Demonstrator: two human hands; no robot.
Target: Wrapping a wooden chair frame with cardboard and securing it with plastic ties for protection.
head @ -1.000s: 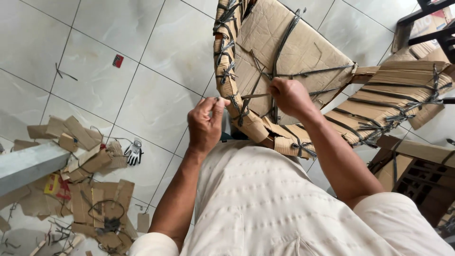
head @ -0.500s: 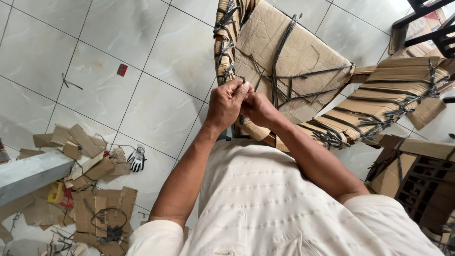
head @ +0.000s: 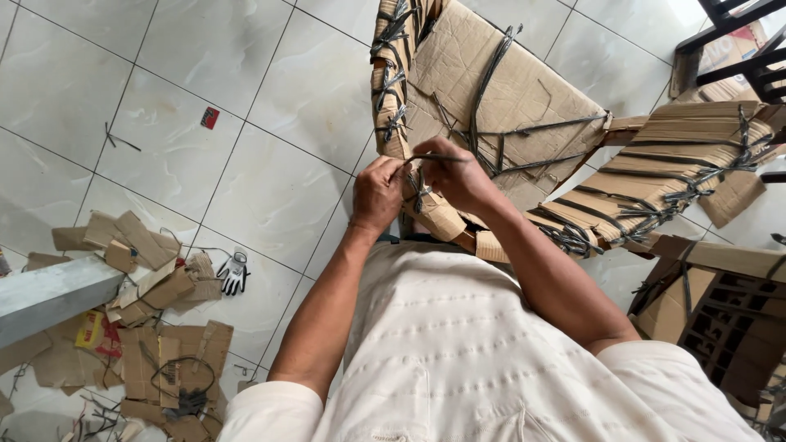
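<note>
The left hand (head: 378,196) and the right hand (head: 458,173) meet at the lower corner of the cardboard-wrapped bundle (head: 499,98). Both hands pinch a dark strap (head: 438,158) there. Cardboard scraps (head: 139,327) lie on the tiled floor (head: 270,98).

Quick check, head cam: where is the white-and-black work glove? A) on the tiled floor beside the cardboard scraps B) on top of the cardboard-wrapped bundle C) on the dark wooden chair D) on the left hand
A: the white-and-black work glove lies on the tiled floor next to the cardboard scraps; both the left hand and the right hand are bare, at the cardboard-wrapped bundle.
</note>
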